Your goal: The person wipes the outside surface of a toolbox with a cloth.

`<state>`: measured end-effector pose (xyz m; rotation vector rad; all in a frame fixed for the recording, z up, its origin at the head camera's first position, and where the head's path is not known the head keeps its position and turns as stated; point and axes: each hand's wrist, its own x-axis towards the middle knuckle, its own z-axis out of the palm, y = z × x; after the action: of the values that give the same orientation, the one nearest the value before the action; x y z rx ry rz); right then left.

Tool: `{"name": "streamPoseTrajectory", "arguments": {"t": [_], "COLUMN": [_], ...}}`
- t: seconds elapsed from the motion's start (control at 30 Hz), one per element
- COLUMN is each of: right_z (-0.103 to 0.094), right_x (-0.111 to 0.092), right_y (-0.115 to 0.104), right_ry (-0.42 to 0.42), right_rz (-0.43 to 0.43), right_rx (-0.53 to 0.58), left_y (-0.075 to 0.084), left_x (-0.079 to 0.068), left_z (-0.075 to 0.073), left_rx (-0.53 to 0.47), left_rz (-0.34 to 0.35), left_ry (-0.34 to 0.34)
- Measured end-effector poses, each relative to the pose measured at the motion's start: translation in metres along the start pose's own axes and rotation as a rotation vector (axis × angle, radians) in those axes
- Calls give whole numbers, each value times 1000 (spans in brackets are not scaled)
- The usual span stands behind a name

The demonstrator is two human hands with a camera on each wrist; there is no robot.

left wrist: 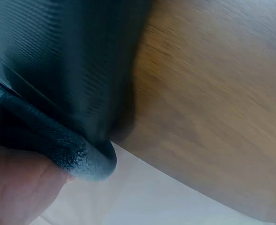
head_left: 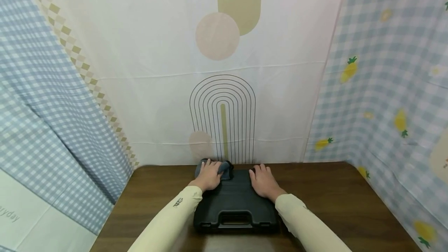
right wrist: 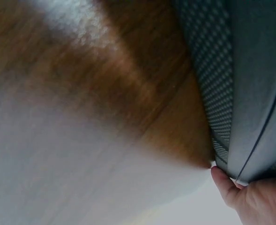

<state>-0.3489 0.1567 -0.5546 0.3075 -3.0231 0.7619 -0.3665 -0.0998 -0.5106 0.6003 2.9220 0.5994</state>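
Note:
A black plastic tool case [head_left: 231, 201] lies flat on the wooden table, its handle toward me. At the case's far left corner my left hand [head_left: 209, 175] holds a grey-blue cloth [head_left: 225, 169] against the lid. In the left wrist view, the cloth [left wrist: 77, 154] is bunched over the case's corner, beside the hand [left wrist: 20, 187]. My right hand [head_left: 265, 182] grips the far right edge of the case. In the right wrist view that hand [right wrist: 259, 199] wraps the far corner, near the seam along the case's textured side [right wrist: 208, 79]. Its other fingers are partly hidden.
The brown table [head_left: 325, 193] extends to both sides of the case. Directly behind its back edge hangs a pale patterned cloth [head_left: 280, 100]. Checked blue cloths [head_left: 70, 88] hang at the left and right sides.

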Motion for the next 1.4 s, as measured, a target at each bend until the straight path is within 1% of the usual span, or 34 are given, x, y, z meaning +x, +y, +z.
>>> {"name": "streamPoseTrajectory", "arguments": {"t": [0.17,0.23,0.3,0.43,0.5,0.67,0.73,0.87,0.97,1.07,1.23,1.3,1.4], "right_z": [-2,-3,-2,-1,-1,0,0,1,1,2,2,1,1], "right_x": [-1,-2,-1,-1,0,2,2,3,2,2,2,2,1], "right_y": [-1,-1,-1,-2,-3,-3,-2,-1,0,0,0,0,0], "right_ry": [8,15,22,25,27,26,26,21,21,22,21,27,33], "right_rz": [-1,-1,3,15,18,24,23,27,27,27,17,7,1], "right_rx": [3,5,6,4,7,0,-3,-7,-4,1,-1,-7,-14], "left_y": [24,32,39,47,47,49,50,46,44,45,42,42,49], "left_x": [0,2,3,3,3,0,-3,-4,-8,-17,-37,-47,-67], "left_z": [3,7,9,12,14,14,12,18,21,20,25,27,25], "left_rx": [-1,4,14,57,60,34,37,47,55,68,58,48,52], "left_rz": [-16,-41,-69,-112,-116,-132,-141,-136,-122,-95,-38,-16,19], "left_ry": [-28,-48,-63,-79,-72,-119,-154,-188,-208,-216,-230,-239,-260]}}
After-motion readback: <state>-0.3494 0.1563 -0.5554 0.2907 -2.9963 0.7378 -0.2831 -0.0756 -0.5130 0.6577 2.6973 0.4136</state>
